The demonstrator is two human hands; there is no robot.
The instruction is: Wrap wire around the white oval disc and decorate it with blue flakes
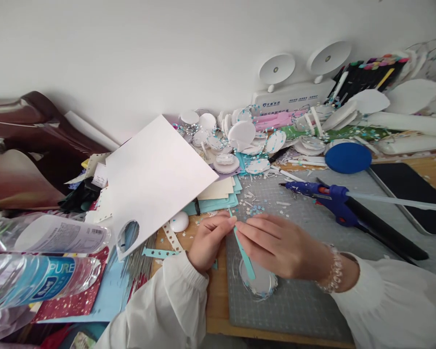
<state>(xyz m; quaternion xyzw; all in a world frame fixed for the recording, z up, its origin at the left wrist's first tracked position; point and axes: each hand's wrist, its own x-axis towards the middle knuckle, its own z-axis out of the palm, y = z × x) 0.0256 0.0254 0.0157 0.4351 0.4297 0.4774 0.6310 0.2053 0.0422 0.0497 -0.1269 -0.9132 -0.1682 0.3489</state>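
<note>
Between my hands is a narrow turquoise paper strip (244, 257), slanting down toward me. My left hand (211, 238) pinches it near its upper end. The fingers of my right hand (276, 242) close on the same strip just below, fingertips almost touching those of the left. Under the strip's lower end lies a round white disc (260, 285) with small blue bits along its edge, resting on the grey cutting mat (294, 305). A clear ring shows around that disc. Tiny pale blue star pieces (256, 210) are scattered just beyond my fingers.
A blue glue gun (323, 194) lies to the right, near a dark phone (414, 194) and a blue round lid (348, 157). White discs (241, 134) pile up along the wall. A white board (160, 169) leans at left above water bottles (39, 278).
</note>
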